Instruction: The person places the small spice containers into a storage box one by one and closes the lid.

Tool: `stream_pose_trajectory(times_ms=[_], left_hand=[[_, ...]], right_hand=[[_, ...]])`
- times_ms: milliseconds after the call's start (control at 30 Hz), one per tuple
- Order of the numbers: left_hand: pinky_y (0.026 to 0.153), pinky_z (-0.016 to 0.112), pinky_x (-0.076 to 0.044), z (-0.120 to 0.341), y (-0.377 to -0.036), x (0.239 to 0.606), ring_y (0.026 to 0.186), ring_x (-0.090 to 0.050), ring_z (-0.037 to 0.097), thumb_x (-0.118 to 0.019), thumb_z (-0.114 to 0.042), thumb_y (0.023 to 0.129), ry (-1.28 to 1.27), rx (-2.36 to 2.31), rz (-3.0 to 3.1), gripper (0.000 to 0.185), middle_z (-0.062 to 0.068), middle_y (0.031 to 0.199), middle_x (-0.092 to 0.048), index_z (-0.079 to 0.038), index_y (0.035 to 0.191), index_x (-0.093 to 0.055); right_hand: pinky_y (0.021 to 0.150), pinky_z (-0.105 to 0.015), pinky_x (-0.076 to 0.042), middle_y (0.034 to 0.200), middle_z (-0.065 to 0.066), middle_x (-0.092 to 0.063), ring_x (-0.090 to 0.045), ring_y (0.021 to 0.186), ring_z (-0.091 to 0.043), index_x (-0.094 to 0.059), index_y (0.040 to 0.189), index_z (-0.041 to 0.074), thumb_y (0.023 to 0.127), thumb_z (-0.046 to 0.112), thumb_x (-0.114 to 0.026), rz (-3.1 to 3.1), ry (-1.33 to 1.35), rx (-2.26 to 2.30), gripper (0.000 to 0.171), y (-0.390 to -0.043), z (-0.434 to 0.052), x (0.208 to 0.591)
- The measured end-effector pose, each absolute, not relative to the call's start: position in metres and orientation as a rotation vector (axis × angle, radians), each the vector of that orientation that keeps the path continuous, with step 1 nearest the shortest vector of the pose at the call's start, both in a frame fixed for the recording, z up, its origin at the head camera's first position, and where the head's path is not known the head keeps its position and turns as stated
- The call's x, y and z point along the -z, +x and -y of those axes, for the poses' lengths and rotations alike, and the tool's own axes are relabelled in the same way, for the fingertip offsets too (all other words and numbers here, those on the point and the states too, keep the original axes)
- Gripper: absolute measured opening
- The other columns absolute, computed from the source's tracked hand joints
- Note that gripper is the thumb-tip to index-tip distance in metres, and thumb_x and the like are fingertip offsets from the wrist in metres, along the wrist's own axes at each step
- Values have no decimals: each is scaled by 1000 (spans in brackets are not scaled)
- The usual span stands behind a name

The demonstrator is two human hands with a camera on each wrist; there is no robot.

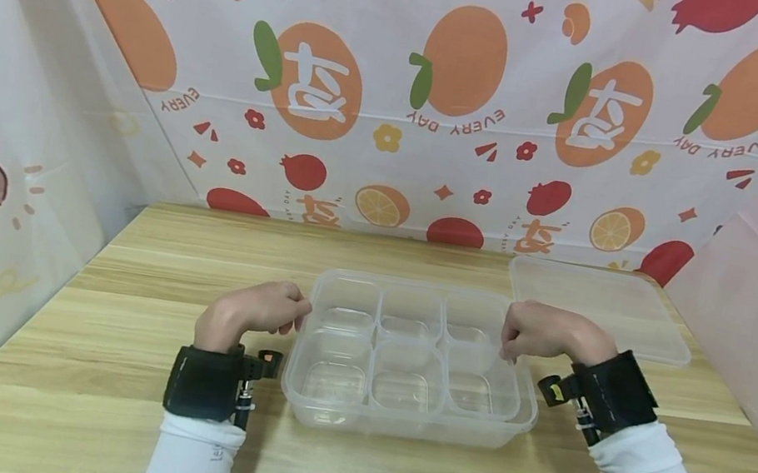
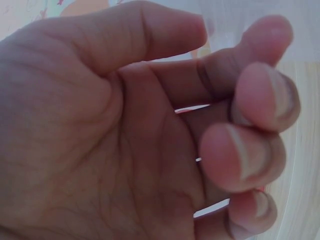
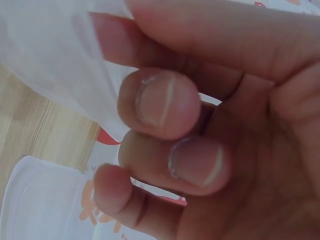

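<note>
A clear plastic box [image 1: 407, 425] with several inner compartments [image 1: 409, 377] stands on the wooden table. At its left side my left hand [image 1: 257, 306] has curled fingers, with thumb and index fingertip at the rim. The left wrist view shows the remaining fingers [image 2: 242, 157] curled and a strip of translucent plastic [image 2: 305, 35] behind the index fingertip. Across the box, my right hand [image 1: 548, 331] pinches the rim of the right-hand compartments. A translucent wall [image 3: 55, 55] lies against the thumb and index finger in the right wrist view; the lower fingers curl loosely.
A clear flat lid [image 1: 599, 305] lies behind my right hand, at the table's back right. Beyond the table [image 1: 77, 352] hangs a fruit-printed curtain [image 1: 390, 86], with pale cloths at both sides. A wrist camera mount is strapped on each arm.
</note>
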State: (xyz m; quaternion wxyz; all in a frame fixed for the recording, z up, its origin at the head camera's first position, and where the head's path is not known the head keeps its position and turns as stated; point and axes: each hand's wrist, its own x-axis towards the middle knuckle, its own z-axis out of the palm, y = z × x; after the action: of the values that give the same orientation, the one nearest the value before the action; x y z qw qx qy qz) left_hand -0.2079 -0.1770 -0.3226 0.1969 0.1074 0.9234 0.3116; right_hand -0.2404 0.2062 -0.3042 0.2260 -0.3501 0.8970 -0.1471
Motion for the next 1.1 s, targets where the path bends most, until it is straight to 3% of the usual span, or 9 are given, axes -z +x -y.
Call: stream_pose_trajectory(times_ms=[1100], left_hand=[[60, 32, -31, 177, -207, 320, 60, -40, 18, -44, -15, 99, 275, -879, -2578, 28, 3, 65, -47, -5, 80, -63]], right_hand=[[53, -24, -24, 50, 14, -31, -24, 50, -6, -67, 54, 12, 83, 5, -71, -2604, -865, 251, 29, -235, -196, 309]])
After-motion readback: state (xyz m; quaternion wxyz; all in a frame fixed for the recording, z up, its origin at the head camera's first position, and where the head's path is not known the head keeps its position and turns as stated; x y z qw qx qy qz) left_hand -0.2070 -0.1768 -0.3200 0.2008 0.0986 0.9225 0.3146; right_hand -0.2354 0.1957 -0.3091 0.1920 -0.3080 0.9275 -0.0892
